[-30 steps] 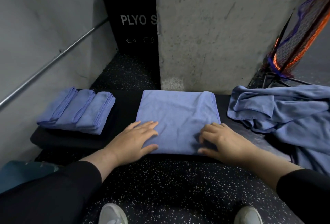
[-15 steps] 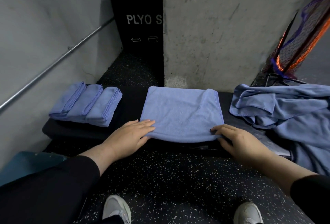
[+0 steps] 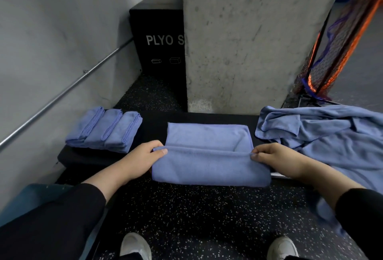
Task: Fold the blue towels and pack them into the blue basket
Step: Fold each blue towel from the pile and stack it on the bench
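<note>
A blue towel (image 3: 209, 156) lies on the black bench (image 3: 153, 123), its near part lifted and doubled back toward the far edge. My left hand (image 3: 143, 159) pinches the towel's left near corner. My right hand (image 3: 275, 160) pinches the right near corner. Three folded blue towels (image 3: 105, 130) sit side by side at the bench's left end. A heap of unfolded blue towels (image 3: 323, 135) covers the right end. A blue shape (image 3: 24, 201) at the lower left, behind my left sleeve, may be the basket; most of it is hidden.
A concrete pillar (image 3: 248, 42) rises right behind the bench. A black plyo box (image 3: 159, 35) stands to its left. A metal rail (image 3: 62, 93) runs along the left wall. Orange and black netting (image 3: 335, 48) leans at the right. My shoes show on the speckled floor (image 3: 196, 218).
Both hands went from resting flat on the towel to pinching its near corners. The near edge has been lifted and is folding away from me.
</note>
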### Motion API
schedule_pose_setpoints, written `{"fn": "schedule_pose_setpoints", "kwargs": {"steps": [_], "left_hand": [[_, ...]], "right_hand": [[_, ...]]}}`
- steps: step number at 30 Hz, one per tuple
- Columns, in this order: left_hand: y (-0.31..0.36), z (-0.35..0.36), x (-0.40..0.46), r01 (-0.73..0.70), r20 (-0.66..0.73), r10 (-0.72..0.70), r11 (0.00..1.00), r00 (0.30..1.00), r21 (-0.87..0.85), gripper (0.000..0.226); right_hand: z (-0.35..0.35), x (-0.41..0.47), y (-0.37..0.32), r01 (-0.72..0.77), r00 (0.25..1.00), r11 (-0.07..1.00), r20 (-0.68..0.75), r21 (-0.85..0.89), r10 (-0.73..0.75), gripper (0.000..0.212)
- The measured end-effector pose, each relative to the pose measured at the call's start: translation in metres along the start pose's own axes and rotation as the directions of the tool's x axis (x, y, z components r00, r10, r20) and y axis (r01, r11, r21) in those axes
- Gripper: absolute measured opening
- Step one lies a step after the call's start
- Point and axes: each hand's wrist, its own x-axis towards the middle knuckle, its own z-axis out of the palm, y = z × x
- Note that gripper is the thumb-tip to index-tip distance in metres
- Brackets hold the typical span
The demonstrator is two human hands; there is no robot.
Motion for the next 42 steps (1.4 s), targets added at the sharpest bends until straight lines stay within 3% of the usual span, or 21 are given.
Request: {"fn": "schedule_pose_setpoints", "kwargs": {"steps": [3, 5, 11, 16, 19, 21, 24, 26, 29, 34, 42], "left_hand": [[0.003, -0.004, -0.006, 0.070, 0.062, -0.059, 0.977, 0.996, -0.201, 0.029], [0.007, -0.005, -0.005, 0.098, 0.043, -0.090, 0.965, 0.995, -0.244, 0.021], [0.014, -0.003, 0.032, 0.038, -0.303, -0.086, 0.987, 0.949, -0.158, 0.014], [0.017, -0.001, 0.082, 0.048, -0.469, -0.045, 0.999, 0.882, -0.006, 0.010], [0.010, 0.001, 0.099, 0.167, -0.470, -0.032, 0.954, 0.882, 0.249, 0.044], [0.009, 0.011, 0.101, 0.089, -0.398, 0.116, 0.883, 0.910, 0.461, 0.046], [0.011, 0.028, 0.100, -0.116, -0.165, 0.275, 0.773, 0.947, 0.624, 0.043], [0.010, 0.038, 0.100, -0.186, -0.040, 0.282, 0.725, 0.959, 0.664, 0.044], [0.004, 0.046, 0.099, -0.197, 0.066, 0.217, 0.662, 0.974, 0.724, 0.048], [-0.001, 0.045, 0.098, -0.137, 0.002, 0.202, 0.660, 0.979, 0.739, 0.041], [-0.013, 0.028, 0.084, -0.071, -0.071, 0.178, 0.679, 0.981, 0.731, 0.029]], "right_hand": [[-0.002, -0.003, -0.003, -0.004, 0.997, 0.991, -0.070, 0.131, 0.013, 0.028], [0.000, 0.002, -0.005, 0.002, 0.987, 0.982, -0.161, 0.186, 0.029, 0.028], [-0.005, 0.041, -0.020, -0.014, 0.882, 1.000, -0.471, 0.018, 0.020, 0.019], [-0.017, 0.094, -0.017, -0.117, 0.819, 0.982, -0.574, -0.150, 0.009, 0.017], [-0.013, 0.115, -0.014, -0.176, 0.824, 0.922, -0.564, -0.344, -0.054, 0.041], [-0.003, 0.120, -0.017, -0.138, 0.827, 0.893, -0.545, -0.429, -0.135, 0.043], [0.017, 0.115, -0.031, -0.003, 0.840, 0.886, -0.482, -0.463, -0.249, 0.030], [0.034, 0.108, -0.041, 0.049, 0.875, 0.892, -0.411, -0.449, -0.255, 0.025], [0.060, 0.104, -0.045, 0.009, 0.958, 0.885, -0.249, -0.466, -0.142, 0.031], [0.086, 0.102, -0.047, -0.082, 0.974, 0.758, -0.212, -0.647, -0.076, 0.041], [0.086, 0.133, -0.050, -0.043, 0.972, 0.792, -0.209, -0.609, -0.108, 0.041]]}}
